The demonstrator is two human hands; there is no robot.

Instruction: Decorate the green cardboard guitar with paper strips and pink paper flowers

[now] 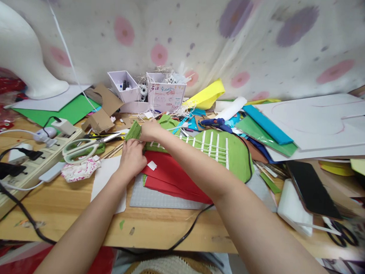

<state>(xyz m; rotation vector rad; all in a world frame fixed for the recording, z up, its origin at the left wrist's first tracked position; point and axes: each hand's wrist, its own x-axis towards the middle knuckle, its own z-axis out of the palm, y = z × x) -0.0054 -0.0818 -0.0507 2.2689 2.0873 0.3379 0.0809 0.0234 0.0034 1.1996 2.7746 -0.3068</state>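
Lying across the middle of the desk (197, 231), the green model (242, 149) bears a grid of white strips (210, 144) and narrows toward the left. At its narrow end, the left hand (133, 156) has its fingers curled closed on the green material; the right hand (151, 132) is bent beside it, its fingertips hidden, so their grip cannot be told. Red sheets (175, 180) lie along the near side, over a grey mat (162, 202). Farther out: scissors (80, 151) to the left, a glue gun (213, 122) behind, a phone (314, 189) to the right.
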